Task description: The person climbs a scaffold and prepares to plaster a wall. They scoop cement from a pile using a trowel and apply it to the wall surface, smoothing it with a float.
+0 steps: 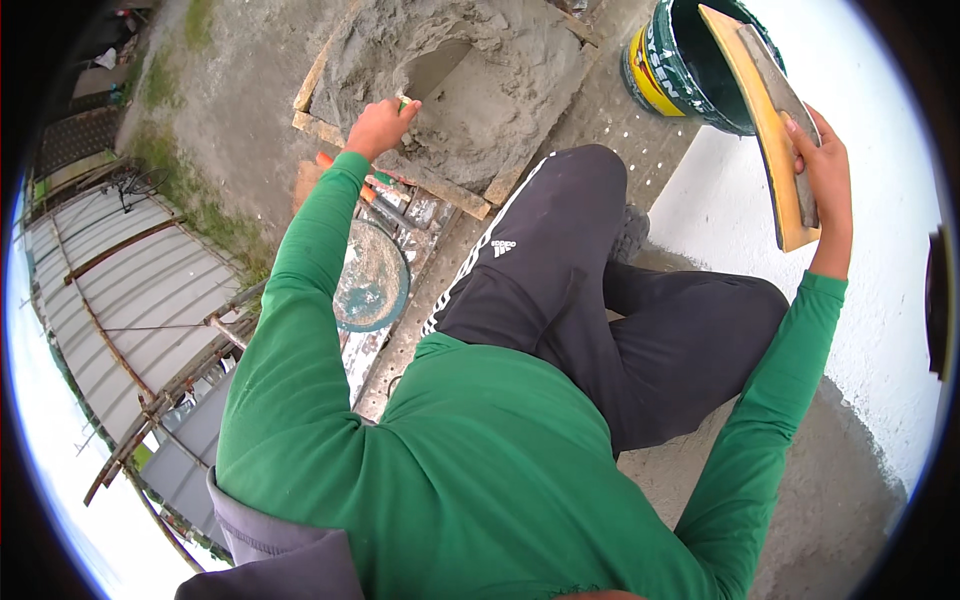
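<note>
My left hand (377, 128) is closed round the handle of a trowel (438, 68), whose grey blade lies in wet mortar (490, 115). The mortar fills a shallow tray with a wooden frame (440, 187). In my right hand (826, 158) I grip a plastering float (765, 125), a long yellowish board with a grey wooden grip along its back. The float is tilted on edge beside a white wall (860, 90), and its far end overlaps the rim of a dark green bucket (662, 85). Whether the float touches the bucket cannot be told.
Left of my bent legs stands a round green tub (374, 280) with pale residue. Orange-handled tools (385, 205) lie between it and the tray. I am on a speckled plank platform (610, 135). Beyond its left side, lower down, are bare ground (240, 100) and a metal sheet roof (150, 290).
</note>
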Demonstrator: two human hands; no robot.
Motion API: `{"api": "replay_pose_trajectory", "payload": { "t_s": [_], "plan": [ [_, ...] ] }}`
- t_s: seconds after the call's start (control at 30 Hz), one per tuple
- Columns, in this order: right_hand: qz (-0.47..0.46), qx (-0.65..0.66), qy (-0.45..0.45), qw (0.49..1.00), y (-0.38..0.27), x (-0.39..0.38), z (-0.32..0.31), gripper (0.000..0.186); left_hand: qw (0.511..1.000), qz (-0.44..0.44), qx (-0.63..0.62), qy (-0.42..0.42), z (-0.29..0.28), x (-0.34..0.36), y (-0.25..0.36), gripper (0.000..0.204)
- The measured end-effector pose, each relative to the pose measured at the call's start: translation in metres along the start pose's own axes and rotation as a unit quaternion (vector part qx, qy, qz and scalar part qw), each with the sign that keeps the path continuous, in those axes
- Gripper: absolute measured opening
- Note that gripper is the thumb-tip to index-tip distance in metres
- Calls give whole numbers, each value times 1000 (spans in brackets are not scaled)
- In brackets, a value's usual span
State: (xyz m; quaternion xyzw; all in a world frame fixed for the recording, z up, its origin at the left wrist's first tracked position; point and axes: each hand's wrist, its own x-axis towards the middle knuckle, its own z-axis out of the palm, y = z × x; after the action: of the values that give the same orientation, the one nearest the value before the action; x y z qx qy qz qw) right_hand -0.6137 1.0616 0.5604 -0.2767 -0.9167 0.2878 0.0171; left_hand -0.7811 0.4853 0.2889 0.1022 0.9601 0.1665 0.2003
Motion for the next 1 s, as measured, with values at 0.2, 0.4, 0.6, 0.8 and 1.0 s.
{"api": "replay_pose_trajectory", "payload": {
  "t_s": [0.2, 0.4, 0.6, 0.8, 1.0],
  "plan": [
    [18, 16, 9, 1000, 8, -8, -9, 62, 990, -51, 20, 133, -16, -7, 25, 59],
    [3, 0, 7, 1000, -6, -4, -2, 61, 991, -29, 80, 107, 52, 14, 28, 53],
    [7, 18, 14, 1000, 0, -9, -7, 61, 974, 126, 184, 35, -5, -26, -24, 49],
    [6, 22, 12, 1000, -3, -13, -4, 61, 969, 137, 177, 104, -59, 49, -22, 55],
    [-7, 29, -3, 1000, -10, -15, -1, 60, 983, 128, 111, 67, -16, 115, 23, 62]
  ]
}}
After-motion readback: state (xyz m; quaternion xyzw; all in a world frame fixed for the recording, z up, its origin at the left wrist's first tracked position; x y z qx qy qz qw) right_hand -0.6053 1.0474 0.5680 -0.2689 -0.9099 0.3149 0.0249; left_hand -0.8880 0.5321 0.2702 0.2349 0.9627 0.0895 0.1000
